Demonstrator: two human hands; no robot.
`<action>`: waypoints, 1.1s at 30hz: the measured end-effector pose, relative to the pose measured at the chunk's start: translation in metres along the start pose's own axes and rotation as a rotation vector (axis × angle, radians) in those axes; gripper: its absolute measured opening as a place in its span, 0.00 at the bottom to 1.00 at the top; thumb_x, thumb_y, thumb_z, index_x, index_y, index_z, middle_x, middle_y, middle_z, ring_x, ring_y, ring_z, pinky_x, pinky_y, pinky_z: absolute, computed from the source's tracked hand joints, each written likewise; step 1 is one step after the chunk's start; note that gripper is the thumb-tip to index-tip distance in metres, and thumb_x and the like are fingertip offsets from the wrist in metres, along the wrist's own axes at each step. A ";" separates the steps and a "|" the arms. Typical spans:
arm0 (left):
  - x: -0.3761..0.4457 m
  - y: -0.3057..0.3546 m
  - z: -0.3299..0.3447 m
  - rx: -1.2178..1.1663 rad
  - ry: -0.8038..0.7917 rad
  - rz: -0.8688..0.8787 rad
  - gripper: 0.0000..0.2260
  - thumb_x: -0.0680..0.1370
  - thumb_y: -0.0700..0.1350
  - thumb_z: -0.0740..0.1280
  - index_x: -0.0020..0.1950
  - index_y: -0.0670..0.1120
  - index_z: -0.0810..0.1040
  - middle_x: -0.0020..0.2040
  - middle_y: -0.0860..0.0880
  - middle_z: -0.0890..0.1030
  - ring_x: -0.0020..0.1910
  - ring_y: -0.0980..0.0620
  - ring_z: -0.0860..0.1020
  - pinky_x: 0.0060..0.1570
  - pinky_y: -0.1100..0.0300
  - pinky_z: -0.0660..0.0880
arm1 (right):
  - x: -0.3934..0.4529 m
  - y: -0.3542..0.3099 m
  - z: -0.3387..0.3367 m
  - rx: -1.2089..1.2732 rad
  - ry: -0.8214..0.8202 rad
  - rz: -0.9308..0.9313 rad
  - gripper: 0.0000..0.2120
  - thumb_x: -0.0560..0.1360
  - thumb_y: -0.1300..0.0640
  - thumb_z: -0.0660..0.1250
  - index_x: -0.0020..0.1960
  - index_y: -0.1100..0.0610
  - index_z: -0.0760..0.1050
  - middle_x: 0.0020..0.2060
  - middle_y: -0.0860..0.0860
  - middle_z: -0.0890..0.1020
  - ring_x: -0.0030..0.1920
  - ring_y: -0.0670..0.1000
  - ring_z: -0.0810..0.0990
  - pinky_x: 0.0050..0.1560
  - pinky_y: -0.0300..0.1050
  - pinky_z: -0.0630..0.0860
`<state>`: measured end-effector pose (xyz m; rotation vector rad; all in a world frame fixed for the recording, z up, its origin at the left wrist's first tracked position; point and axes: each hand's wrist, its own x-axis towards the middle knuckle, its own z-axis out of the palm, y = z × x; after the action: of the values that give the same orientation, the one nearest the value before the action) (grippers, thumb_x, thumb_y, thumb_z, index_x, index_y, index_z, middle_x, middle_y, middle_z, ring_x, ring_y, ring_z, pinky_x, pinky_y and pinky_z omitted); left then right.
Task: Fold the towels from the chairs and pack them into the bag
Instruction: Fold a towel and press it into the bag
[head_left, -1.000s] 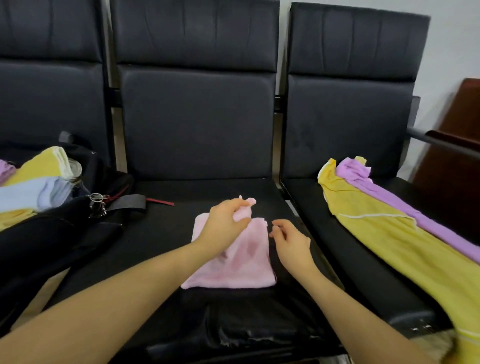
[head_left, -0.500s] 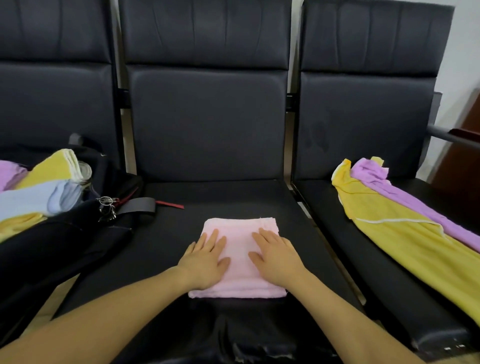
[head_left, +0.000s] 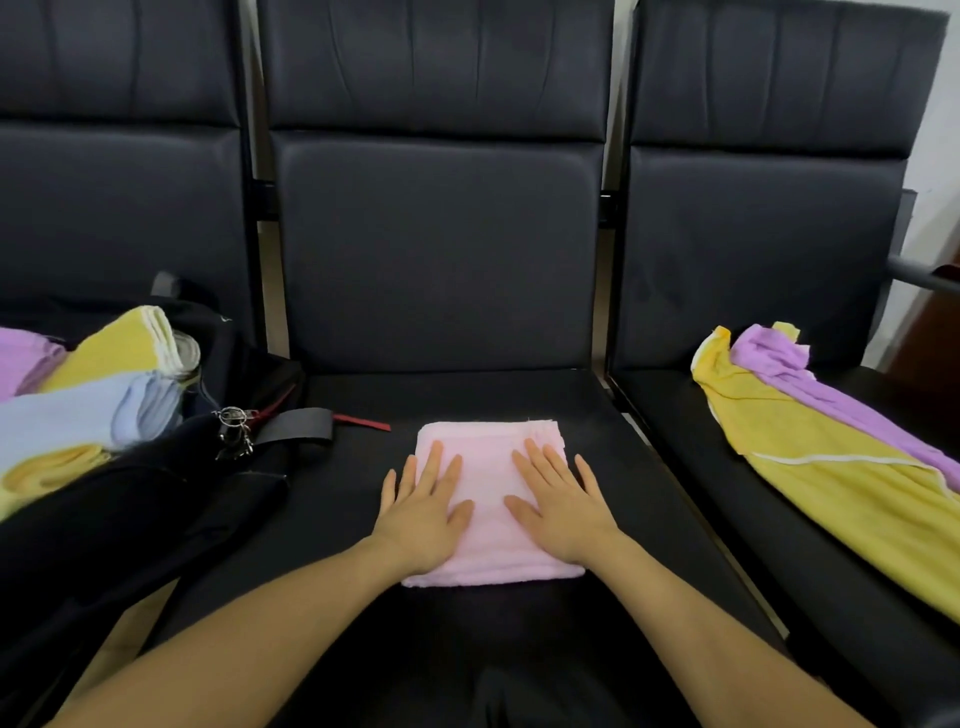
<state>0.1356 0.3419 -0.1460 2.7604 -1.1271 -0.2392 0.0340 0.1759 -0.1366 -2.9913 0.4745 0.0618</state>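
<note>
Right now, from the head camera, the pink towel (head_left: 491, 499) lies folded into a compact rectangle on the seat of the middle chair (head_left: 441, 249), toward its front. Both hands rest on top of it, palms down and fingers straight and slightly spread: the left hand (head_left: 423, 512) covers the towel's left half, the right hand (head_left: 558, 506) its right half. Neither hand pinches or curls around anything; they press flat.

On the left chair sits the black bag (head_left: 156, 499), open, with folded towels (head_left: 93, 400) in yellow, pale blue and purple stacked at its mouth. A metal clasp (head_left: 234, 431) and a strap with a red tab trail from it onto the middle seat. On the right chair a yellow towel (head_left: 831, 483) lies spread and unfolded, with a purple towel (head_left: 810, 384) draped across it.

The step in hand looks like smoothing the finished fold before packing. To do it well, I would press evenly from the centre outward so trapped air and ridges leave through the edges, and keep the layers squared rather than sliding the top one off. For the lift, slipping fingers under both short sides with thumbs on top should keep the bundle from springing open on the way to the bag. Two towels appear still to be folded.
</note>
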 end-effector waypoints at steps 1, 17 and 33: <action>-0.003 0.000 -0.001 -0.009 0.023 0.011 0.27 0.82 0.58 0.45 0.78 0.52 0.40 0.77 0.50 0.33 0.76 0.46 0.35 0.73 0.48 0.35 | -0.001 0.000 -0.002 -0.001 0.003 0.000 0.30 0.82 0.41 0.44 0.78 0.49 0.38 0.77 0.47 0.38 0.76 0.47 0.37 0.73 0.53 0.32; -0.058 -0.029 -0.015 0.004 0.055 0.403 0.32 0.67 0.70 0.43 0.59 0.56 0.74 0.57 0.61 0.72 0.51 0.65 0.63 0.59 0.61 0.56 | -0.065 -0.018 -0.020 0.219 0.053 -0.227 0.18 0.74 0.46 0.68 0.62 0.47 0.75 0.54 0.41 0.78 0.54 0.44 0.76 0.56 0.38 0.71; -0.048 -0.029 -0.011 -0.507 0.190 0.201 0.08 0.74 0.44 0.71 0.50 0.53 0.76 0.45 0.56 0.81 0.44 0.55 0.79 0.49 0.55 0.75 | -0.061 -0.012 -0.037 0.492 0.197 -0.058 0.02 0.74 0.57 0.71 0.44 0.51 0.81 0.38 0.40 0.78 0.44 0.43 0.79 0.50 0.36 0.75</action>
<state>0.1241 0.3971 -0.1372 2.1642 -1.1020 -0.1988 -0.0195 0.2019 -0.0950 -2.5315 0.3571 -0.3106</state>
